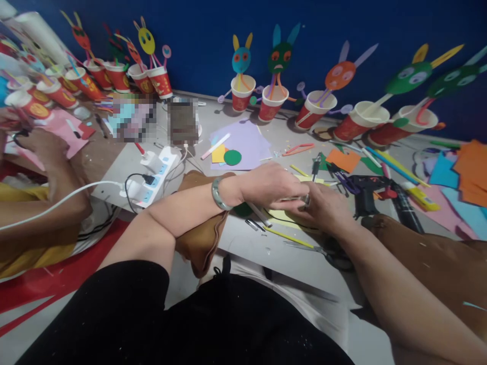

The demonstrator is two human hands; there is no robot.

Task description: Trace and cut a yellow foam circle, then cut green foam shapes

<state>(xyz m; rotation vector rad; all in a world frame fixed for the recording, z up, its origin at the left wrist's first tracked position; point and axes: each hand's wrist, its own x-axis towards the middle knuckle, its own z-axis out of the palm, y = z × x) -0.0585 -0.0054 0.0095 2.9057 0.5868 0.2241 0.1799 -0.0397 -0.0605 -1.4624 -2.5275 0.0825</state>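
Observation:
My left hand (pixel 272 185), with a pale green bangle (pixel 218 193) on the wrist, lies palm down over a yellow paper sheet (pixel 283 217) on the grey table (pixel 247 238). Its fingers are curled onto something small that I cannot make out. My right hand (pixel 323 207), wearing a ring, meets it from the right with its fingers bent together on the same spot. A yellow straw (pixel 289 237) and scissors (pixel 323 251) lie just in front of the hands. A pen (pixel 261 215) pokes out under the left wrist.
Red paper cups with rabbit-eared faces (pixel 241 94) line the blue wall. A lilac sheet (pixel 247 144) with a green disc, orange paper (pixel 344 159) and a black glue gun (pixel 365 195) lie beyond the hands. A power strip (pixel 158 175) sits left. Another person's arm (pixel 49 177) works at far left.

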